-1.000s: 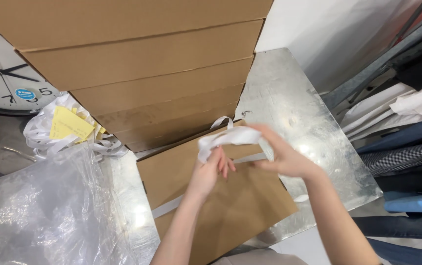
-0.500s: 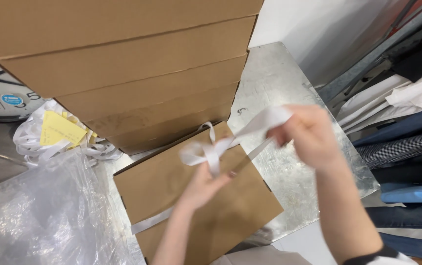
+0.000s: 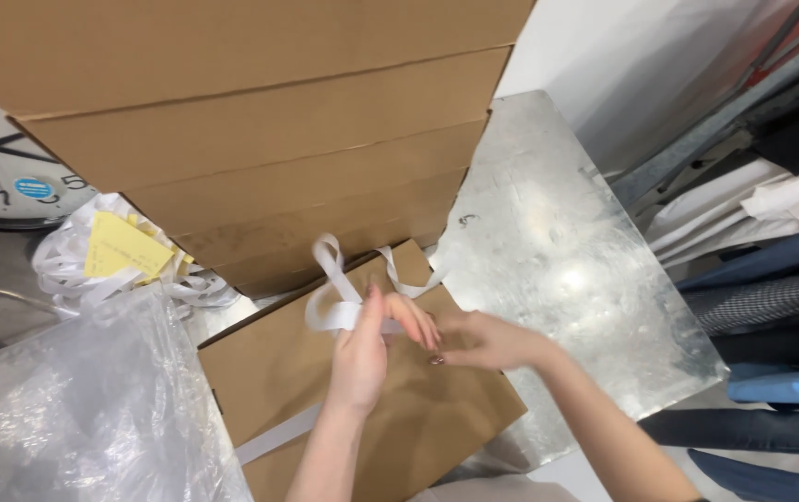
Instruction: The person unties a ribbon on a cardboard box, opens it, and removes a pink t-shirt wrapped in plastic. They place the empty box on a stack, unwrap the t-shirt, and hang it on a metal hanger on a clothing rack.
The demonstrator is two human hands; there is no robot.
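A flat brown cardboard box (image 3: 278, 372) lies on a galvanised metal table (image 3: 557, 251), with a white ribbon (image 3: 334, 279) wrapped around it. My left hand (image 3: 367, 349) pinches the ribbon's looped part on top of the box. My right hand (image 3: 483, 339) rests on the box beside it, fingertips touching the ribbon near the knot. One ribbon loop stands up toward the stack; a loose end trails to the right.
A tall stack of brown cardboard boxes (image 3: 260, 121) stands just behind. A crumpled clear plastic bag (image 3: 74, 409) lies at the left, with white ribbon scraps and a yellow note (image 3: 120, 246) behind it. A wall clock (image 3: 0, 167) leans at far left. Folded fabrics (image 3: 771, 279) sit right.
My right hand had pulled the ribbon up and out to the right; it has come back down onto the box beside my left hand, and the ribbon now lies in loops.
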